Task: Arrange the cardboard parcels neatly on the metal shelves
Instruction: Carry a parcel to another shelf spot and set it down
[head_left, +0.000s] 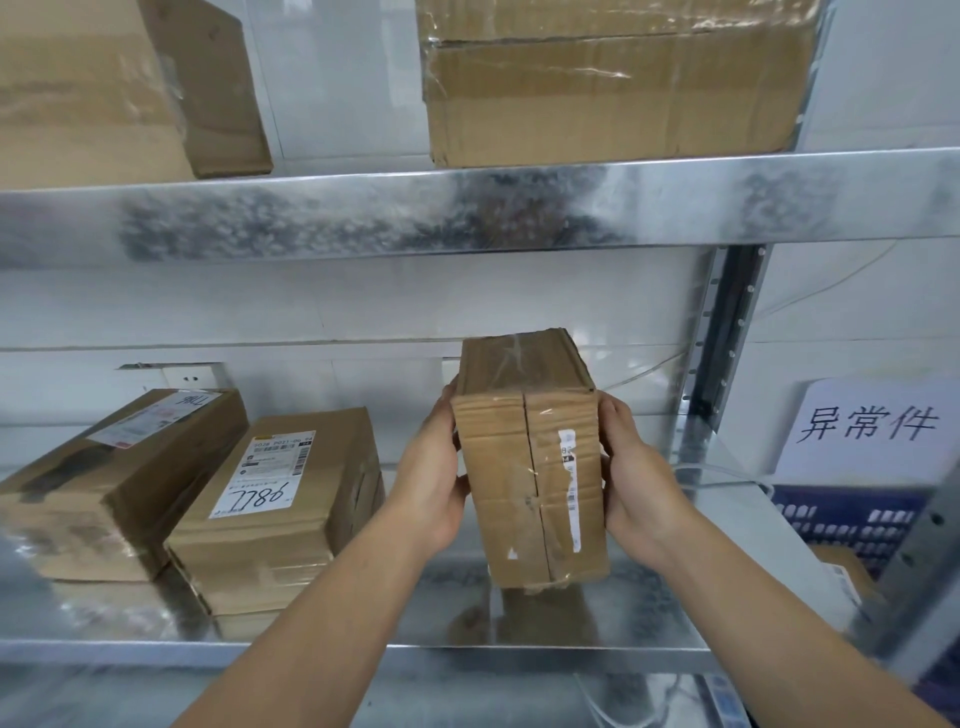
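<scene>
**Held parcel**: small carton, taped, stood on end over the right part of the lower shelf. Whether its base touches the metal cannot be told. A torn white label runs down its front, print too small to read.

**Left hand**: grip closed on the held parcel's left side, thumb in front, fingers hidden behind.

**Right hand**: grip closed on the right side, fingertips hidden behind the carton.

**Labelled parcel**: flat on the lower shelf, well left of the held one, with a handwritten number on its label.

**Left parcel**: just beside the labelled parcel, cut off at the frame edge; what lies beneath it is blurred.

**Upper shelf**: carries the top-right parcel and top-left parcel, both cut off at the top.

**Sign**: white sheet with handwritten characters, right of the post.
</scene>
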